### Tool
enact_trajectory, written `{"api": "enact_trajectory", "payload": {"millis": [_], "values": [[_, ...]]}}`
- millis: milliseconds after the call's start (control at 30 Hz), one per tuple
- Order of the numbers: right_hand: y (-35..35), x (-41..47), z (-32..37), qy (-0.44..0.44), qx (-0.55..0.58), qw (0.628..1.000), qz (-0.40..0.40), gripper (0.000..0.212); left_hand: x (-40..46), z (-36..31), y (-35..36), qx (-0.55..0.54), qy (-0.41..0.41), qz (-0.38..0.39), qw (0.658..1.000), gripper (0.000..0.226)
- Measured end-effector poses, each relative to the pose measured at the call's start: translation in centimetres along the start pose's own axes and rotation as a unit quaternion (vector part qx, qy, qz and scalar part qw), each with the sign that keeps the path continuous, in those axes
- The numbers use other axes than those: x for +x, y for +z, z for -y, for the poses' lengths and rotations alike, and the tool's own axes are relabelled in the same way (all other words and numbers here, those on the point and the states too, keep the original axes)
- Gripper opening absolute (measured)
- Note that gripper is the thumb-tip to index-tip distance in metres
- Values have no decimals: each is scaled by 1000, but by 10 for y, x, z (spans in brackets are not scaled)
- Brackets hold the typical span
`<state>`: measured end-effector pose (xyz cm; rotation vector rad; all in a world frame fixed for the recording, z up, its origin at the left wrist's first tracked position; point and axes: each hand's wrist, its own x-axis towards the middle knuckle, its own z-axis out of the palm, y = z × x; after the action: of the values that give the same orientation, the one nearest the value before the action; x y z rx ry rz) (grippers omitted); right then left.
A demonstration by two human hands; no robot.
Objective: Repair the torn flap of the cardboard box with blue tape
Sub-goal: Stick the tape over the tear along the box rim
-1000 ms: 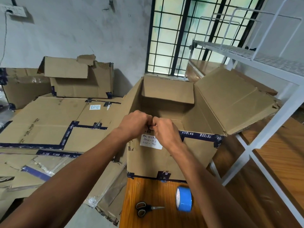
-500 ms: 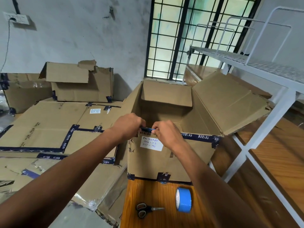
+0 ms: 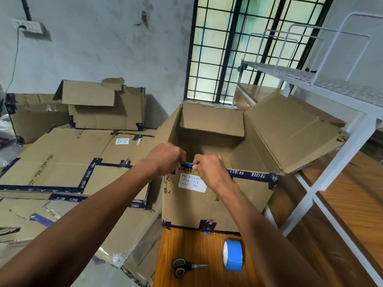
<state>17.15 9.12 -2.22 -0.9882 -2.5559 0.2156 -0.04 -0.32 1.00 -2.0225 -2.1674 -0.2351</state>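
An open cardboard box (image 3: 238, 195) stands on a wooden table, its flaps up and a white handwritten label on the near wall. Both hands meet at the near top rim. My left hand (image 3: 165, 157) and my right hand (image 3: 209, 168) pinch a short strip of blue tape (image 3: 187, 163) stretched between them, just above the rim's dark printed tape. The roll of blue tape (image 3: 233, 254) stands on edge on the table in front of the box. Black-handled scissors (image 3: 186, 267) lie to its left. The near flap is hidden behind my hands.
Flattened and stacked cardboard boxes (image 3: 62, 166) fill the floor to the left, up to the wall. A white metal rack (image 3: 331, 141) with wooden shelves stands close on the right, touching the box's right flap. A barred window (image 3: 238, 48) is behind.
My hands have drawn slightly apart along the near rim, and the blue tape strip now shows between them. The camera has tilted a little.
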Motion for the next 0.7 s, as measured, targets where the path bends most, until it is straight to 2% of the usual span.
{"api": "enact_trajectory", "payload": {"millis": [67,167,400,700], "values": [[-4,-2,-4,-8,7,1000,7,9,-1,3,-2,11,18,6,1000,18],[-10,-8,-6,-11,-2,1000,8,17,-5,6,-3,39,24,-9,999,25],[-16,-12,-12,19,-15,1000,-1,19,-16,18,6,69,10,-45,997,20],[-18,-13,-6,-8,-58,998,-19,13,-14,20,17,19,8,-87,996,15]]}}
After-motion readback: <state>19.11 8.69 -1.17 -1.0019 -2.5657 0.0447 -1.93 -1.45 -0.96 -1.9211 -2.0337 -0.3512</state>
